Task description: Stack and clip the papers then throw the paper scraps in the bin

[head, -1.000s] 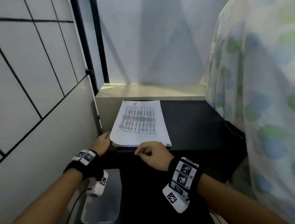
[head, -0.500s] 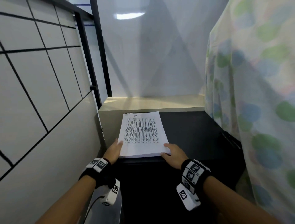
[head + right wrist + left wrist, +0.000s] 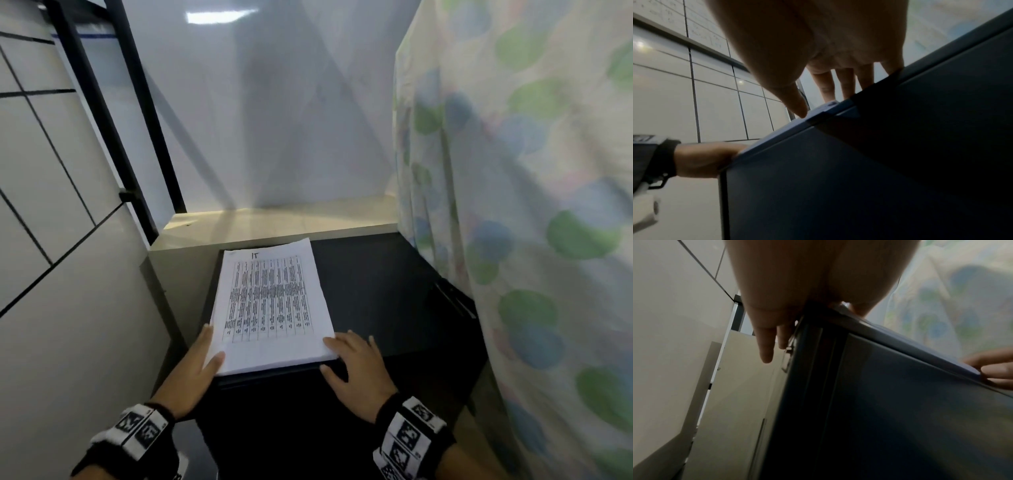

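A stack of white papers (image 3: 270, 308) with a printed table on top lies on the left part of a black cabinet top (image 3: 383, 291). My left hand (image 3: 197, 368) lies against the stack's near left corner, thumb resting on the top sheet, fingers straight along the left edge. In the left wrist view those fingers (image 3: 766, 347) hang straight beside the cabinet's side. My right hand (image 3: 358, 366) rests flat at the near right corner, fingers spread. Its thumb (image 3: 797, 104) touches the stack's front edge (image 3: 824, 106).
A white tiled wall (image 3: 51, 171) runs close along the left. A flowered curtain (image 3: 531, 222) hangs along the right side of the cabinet. A beige ledge (image 3: 274, 224) and a pale wall stand behind the stack. The cabinet's dark front (image 3: 859, 186) drops below my hands.
My right hand has uncurled and slid from the front edge to the stack's near right corner. My left hand has moved up to the near left corner. The stack looks squarer.
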`<state>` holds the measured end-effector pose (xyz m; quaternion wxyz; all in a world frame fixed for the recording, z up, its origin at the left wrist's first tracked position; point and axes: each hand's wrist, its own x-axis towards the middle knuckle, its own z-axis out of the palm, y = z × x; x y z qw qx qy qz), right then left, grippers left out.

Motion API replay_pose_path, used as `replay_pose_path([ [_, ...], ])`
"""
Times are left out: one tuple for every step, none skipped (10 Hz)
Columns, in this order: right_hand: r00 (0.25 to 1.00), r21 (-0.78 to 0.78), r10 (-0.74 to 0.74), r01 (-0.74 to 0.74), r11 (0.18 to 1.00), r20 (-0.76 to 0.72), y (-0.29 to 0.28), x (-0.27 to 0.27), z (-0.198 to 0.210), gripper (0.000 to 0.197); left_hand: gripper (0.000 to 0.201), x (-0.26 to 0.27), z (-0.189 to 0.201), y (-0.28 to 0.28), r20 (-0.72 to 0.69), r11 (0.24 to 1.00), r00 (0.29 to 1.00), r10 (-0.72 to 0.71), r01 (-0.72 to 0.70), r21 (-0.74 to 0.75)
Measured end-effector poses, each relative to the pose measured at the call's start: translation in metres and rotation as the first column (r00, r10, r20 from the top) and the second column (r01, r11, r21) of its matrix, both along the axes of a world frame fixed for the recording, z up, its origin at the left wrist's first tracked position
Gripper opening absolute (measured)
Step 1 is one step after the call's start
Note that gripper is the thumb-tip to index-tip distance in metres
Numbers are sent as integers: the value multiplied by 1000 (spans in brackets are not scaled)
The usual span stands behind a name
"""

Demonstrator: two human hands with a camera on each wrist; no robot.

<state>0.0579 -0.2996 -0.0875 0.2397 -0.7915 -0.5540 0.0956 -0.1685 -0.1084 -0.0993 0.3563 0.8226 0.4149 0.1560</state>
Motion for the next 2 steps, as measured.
replay_pose_path([
  [991, 24, 79, -82, 996, 106, -7, 13, -17, 63, 100, 3, 9, -11, 99, 994, 990, 96, -91, -54],
  [952, 39, -5, -7, 999, 306, -16, 32, -33, 58, 115, -5, -1, -24, 100, 976, 983, 153, -167, 141],
])
